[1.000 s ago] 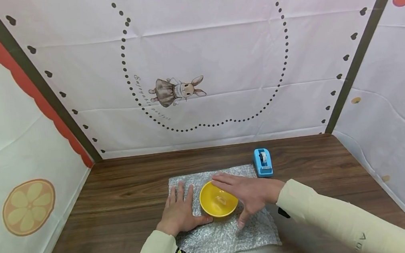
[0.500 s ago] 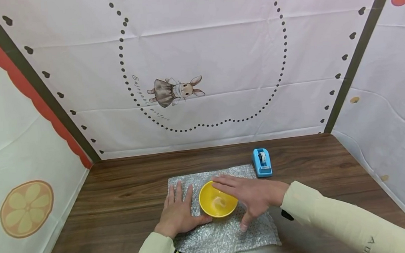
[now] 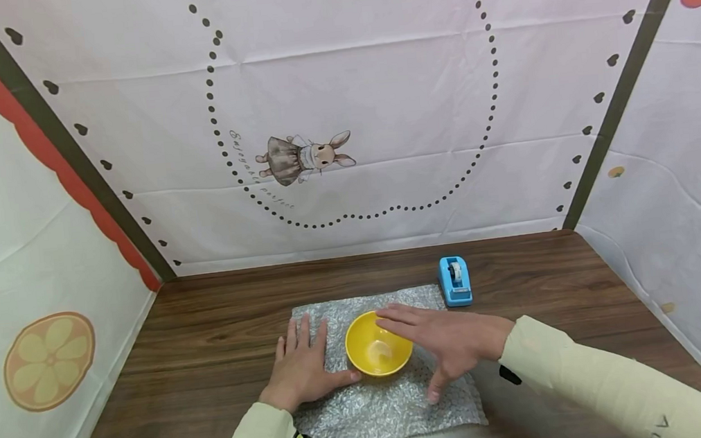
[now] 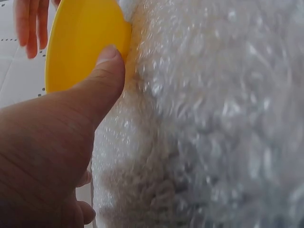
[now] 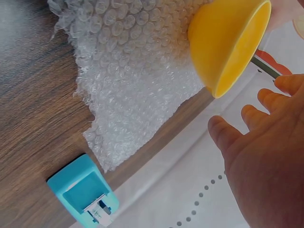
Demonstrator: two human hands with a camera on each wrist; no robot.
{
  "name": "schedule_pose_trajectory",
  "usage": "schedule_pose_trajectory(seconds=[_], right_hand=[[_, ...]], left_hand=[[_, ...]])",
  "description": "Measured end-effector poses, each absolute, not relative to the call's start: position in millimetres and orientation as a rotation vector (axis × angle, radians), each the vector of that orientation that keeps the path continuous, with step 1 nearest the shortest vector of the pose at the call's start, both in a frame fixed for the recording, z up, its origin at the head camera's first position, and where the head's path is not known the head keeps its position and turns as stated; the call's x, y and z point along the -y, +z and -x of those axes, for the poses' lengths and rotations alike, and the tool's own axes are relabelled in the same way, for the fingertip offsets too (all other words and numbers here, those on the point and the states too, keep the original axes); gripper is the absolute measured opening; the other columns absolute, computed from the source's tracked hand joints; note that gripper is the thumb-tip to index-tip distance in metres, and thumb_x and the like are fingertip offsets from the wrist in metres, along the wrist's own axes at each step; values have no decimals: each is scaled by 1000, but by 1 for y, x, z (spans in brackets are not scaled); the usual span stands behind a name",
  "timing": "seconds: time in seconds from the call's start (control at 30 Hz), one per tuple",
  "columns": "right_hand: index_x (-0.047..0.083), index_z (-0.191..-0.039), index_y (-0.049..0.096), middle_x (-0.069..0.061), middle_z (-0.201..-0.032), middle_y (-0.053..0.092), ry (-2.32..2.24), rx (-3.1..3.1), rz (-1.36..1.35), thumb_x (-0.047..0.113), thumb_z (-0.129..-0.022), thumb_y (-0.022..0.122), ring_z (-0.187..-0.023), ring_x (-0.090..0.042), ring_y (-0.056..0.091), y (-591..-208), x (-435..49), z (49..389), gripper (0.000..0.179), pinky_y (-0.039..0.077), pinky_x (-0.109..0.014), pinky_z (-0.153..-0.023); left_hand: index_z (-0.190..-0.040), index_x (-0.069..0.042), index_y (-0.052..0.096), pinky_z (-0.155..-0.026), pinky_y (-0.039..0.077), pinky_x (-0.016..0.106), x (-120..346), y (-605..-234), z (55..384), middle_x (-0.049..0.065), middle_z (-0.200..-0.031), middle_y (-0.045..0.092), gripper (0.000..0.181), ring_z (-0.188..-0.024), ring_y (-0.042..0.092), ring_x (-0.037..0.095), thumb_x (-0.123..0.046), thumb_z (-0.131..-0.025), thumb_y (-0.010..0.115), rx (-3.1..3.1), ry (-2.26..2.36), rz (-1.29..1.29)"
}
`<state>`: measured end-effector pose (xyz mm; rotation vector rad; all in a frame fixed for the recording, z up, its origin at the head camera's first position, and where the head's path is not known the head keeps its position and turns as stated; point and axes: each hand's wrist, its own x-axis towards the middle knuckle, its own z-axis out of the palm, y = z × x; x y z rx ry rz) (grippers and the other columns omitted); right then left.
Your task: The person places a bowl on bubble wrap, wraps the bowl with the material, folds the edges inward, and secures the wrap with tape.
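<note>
A yellow bowl point(image 3: 371, 356) stands upright on a sheet of bubble wrap point(image 3: 392, 410) in the middle of the table. My left hand point(image 3: 304, 372) lies to its left with fingers spread over the wrap's left edge. Its thumb reaches the bowl's lower side, as the left wrist view shows against the yellow wall point(image 4: 80, 42). Palm down, my right hand point(image 3: 451, 339) hovers at the bowl's right, its fingertips overlapping the rim in the head view. In the right wrist view those fingers point(image 5: 223, 133) are extended and apart from the bowl point(image 5: 213, 42).
A blue tape dispenser point(image 3: 455, 281) stands on the dark wooden table point(image 3: 228, 327), just beyond the wrap's far right corner. A white printed cloth point(image 3: 378, 105) hangs behind the table, and more cloth lines both sides.
My right hand has drawn slightly to the right, away from the bowl. The left hand has shifted a little to the left. The bowl and bubble wrap look unmoved.
</note>
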<state>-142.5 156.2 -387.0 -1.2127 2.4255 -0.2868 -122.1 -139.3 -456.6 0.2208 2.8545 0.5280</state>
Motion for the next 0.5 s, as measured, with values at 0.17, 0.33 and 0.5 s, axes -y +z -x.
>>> schedule_pose_trajectory(seconds=[0.17, 0.33, 0.5], right_hand=[[23, -170, 10, 5, -179, 3, -284, -2422, 1203, 52, -68, 94, -166, -21, 7, -387, -161, 140, 135, 26, -52, -130], [22, -169, 11, 6, -178, 4, -278, -2428, 1207, 51, -68, 94, -166, -21, 7, -388, -165, 139, 135, 26, -51, -130], [21, -169, 11, 7, -178, 4, -287, -2422, 1197, 51, -68, 94, -166, -20, 8, -387, -167, 137, 134, 28, -51, -130]], left_hand=[[-166, -9, 24, -125, 11, 74, 145, -455, 122, 30, -172, 8, 122, -160, 2, 54, -75, -78, 76, -2845, 539, -211], [-167, -11, 23, -126, 11, 73, 149, -459, 123, 30, -173, 6, 121, -160, 1, 53, -75, -79, 75, -2834, 540, -197], [-167, -11, 24, -127, 11, 72, 150, -459, 124, 30, -173, 5, 121, -160, 1, 53, -75, -79, 75, -2832, 550, -196]])
